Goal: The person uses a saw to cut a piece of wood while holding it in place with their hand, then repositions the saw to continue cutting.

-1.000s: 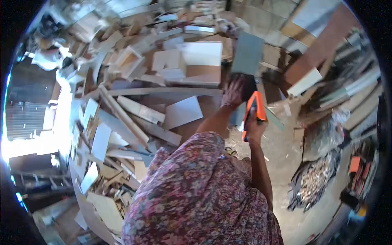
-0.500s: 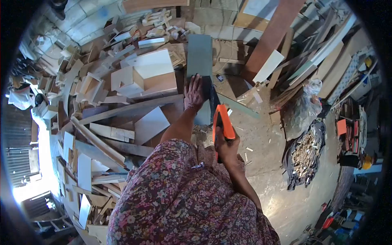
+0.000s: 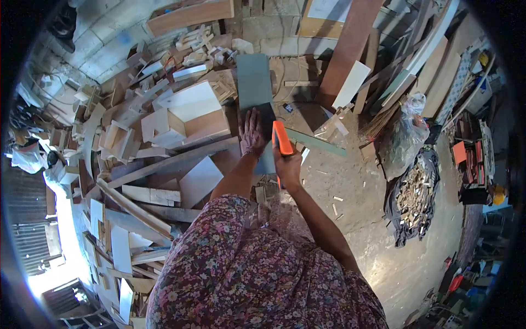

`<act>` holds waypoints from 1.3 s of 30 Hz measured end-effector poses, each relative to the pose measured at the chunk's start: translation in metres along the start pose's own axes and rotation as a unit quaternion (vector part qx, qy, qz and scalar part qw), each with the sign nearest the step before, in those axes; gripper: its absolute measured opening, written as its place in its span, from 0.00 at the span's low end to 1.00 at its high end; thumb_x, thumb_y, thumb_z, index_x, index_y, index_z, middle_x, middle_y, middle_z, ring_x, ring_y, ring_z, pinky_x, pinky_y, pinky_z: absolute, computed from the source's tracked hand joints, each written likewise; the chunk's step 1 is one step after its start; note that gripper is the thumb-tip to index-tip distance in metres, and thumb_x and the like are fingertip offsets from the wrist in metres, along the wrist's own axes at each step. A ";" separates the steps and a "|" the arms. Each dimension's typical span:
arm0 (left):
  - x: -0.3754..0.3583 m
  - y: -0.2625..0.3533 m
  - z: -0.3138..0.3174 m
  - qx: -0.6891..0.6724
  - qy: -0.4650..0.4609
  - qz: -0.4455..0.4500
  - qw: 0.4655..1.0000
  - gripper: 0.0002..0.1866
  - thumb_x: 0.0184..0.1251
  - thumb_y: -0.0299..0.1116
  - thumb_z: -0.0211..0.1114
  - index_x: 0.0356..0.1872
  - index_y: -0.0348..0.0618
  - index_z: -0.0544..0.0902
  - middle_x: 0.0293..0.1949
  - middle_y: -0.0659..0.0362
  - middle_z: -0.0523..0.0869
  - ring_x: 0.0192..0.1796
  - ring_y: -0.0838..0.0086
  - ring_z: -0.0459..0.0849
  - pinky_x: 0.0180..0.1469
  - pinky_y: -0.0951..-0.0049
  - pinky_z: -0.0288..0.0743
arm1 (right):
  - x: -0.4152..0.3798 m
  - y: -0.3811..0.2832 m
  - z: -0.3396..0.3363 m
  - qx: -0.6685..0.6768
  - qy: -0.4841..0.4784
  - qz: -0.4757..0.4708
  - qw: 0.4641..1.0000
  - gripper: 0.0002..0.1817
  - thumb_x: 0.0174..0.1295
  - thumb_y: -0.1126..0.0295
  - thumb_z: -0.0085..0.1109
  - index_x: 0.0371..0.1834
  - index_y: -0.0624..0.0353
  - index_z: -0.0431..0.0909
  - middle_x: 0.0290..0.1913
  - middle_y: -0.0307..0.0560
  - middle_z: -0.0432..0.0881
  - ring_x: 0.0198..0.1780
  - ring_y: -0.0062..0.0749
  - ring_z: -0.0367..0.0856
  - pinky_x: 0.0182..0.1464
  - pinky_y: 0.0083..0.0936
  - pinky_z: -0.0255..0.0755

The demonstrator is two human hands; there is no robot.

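A long grey-green board (image 3: 253,79) stretches away in front of me. My left hand (image 3: 251,133) lies flat on it with the fingers extended, beside a dark area of the board. My right hand (image 3: 288,164) is wrapped round the orange handle of a saw (image 3: 283,138), just right of the board. The saw's blade is hard to make out against the dark area. A thin green strip (image 3: 315,141) lies to the right of the saw.
Wooden offcuts and a pale open box (image 3: 194,107) crowd the left. A reddish-brown plank (image 3: 348,55) leans at the upper right. On the right floor are a dark cloth with wood scraps (image 3: 413,197) and a clear plastic bag (image 3: 408,134).
The saw and my right hand have moved up and to the left in view. The camera view has shifted a little. My left hand remains flat on the board.
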State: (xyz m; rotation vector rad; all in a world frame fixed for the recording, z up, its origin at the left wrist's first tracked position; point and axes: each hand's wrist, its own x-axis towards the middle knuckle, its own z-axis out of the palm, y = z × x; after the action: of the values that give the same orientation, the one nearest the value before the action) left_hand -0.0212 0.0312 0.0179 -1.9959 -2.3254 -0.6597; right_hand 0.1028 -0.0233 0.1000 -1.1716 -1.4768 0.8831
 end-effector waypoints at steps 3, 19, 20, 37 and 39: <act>0.001 -0.003 0.006 -0.025 0.040 0.014 0.999 0.32 0.56 0.35 0.49 0.65 0.43 0.56 0.68 0.58 0.53 0.69 0.65 0.50 0.68 0.55 0.39 | -0.013 -0.007 -0.013 -0.015 -0.030 0.096 0.995 0.07 0.56 0.72 0.55 0.32 0.66 0.73 0.21 0.37 0.72 0.23 0.15 0.67 0.23 0.19 0.63; 0.002 -0.004 0.003 0.032 0.027 0.009 0.999 0.30 0.57 0.34 0.47 0.64 0.40 0.56 0.68 0.58 0.53 0.70 0.67 0.49 0.69 0.56 0.37 | -0.007 0.008 -0.005 0.051 -0.030 0.194 0.979 0.09 0.53 0.72 0.56 0.33 0.66 0.72 0.21 0.49 0.73 0.24 0.26 0.70 0.28 0.27 0.67; 0.001 -0.002 0.003 0.028 0.012 -0.002 1.000 0.30 0.57 0.34 0.47 0.64 0.41 0.56 0.68 0.58 0.53 0.70 0.67 0.49 0.69 0.56 0.38 | -0.006 0.011 -0.005 0.032 -0.027 0.156 0.987 0.09 0.53 0.72 0.56 0.33 0.65 0.72 0.22 0.51 0.72 0.24 0.27 0.70 0.29 0.27 0.68; -0.005 0.002 -0.005 0.025 -0.005 -0.002 1.000 0.33 0.57 0.35 0.49 0.65 0.41 0.53 0.69 0.57 0.49 0.70 0.65 0.47 0.69 0.56 0.37 | -0.019 -0.007 -0.015 0.093 -0.052 0.242 0.964 0.07 0.51 0.73 0.57 0.31 0.63 0.71 0.23 0.37 0.72 0.26 0.17 0.67 0.29 0.21 0.64; 0.000 0.005 -0.011 -0.009 -0.016 -0.017 1.000 0.31 0.58 0.36 0.47 0.64 0.41 0.54 0.68 0.56 0.50 0.70 0.65 0.48 0.69 0.56 0.38 | -0.011 -0.012 -0.018 0.092 -0.043 0.247 0.964 0.07 0.51 0.73 0.58 0.30 0.62 0.71 0.21 0.36 0.70 0.25 0.17 0.66 0.27 0.21 0.64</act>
State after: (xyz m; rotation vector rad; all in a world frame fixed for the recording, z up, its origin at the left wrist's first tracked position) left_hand -0.0190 0.0282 0.0293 -1.9948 -2.3846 -0.6569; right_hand 0.1175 -0.0382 0.1120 -1.3996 -1.1512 1.3922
